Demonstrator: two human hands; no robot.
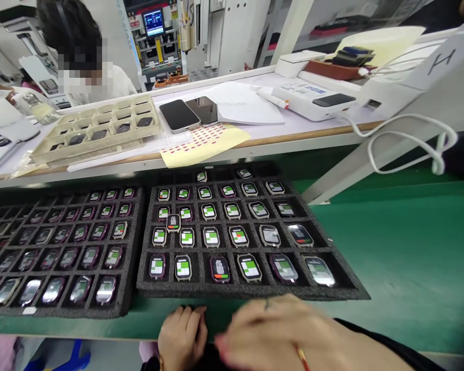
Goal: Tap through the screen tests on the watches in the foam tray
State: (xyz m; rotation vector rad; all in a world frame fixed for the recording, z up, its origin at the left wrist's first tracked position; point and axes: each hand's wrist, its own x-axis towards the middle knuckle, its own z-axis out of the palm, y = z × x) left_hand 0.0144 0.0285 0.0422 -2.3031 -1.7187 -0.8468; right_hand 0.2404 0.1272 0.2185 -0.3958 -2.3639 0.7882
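Observation:
Two black foam trays sit on the green bench: the right tray and the left tray, each with a smartwatch body in nearly every cell, most with lit screens. One watch lies loose across the dividers of the right tray. My left hand rests at the bench's front edge below the right tray, fingers curled together. My right hand is beside it, blurred by motion, back of the hand up; its fingers are smeared. Nothing visible lies in either hand.
A raised white shelf behind the trays carries a beige tray of parts, two phones, a yellow sticker sheet, papers and a white device with a looped cable. A person sits beyond the shelf at upper left.

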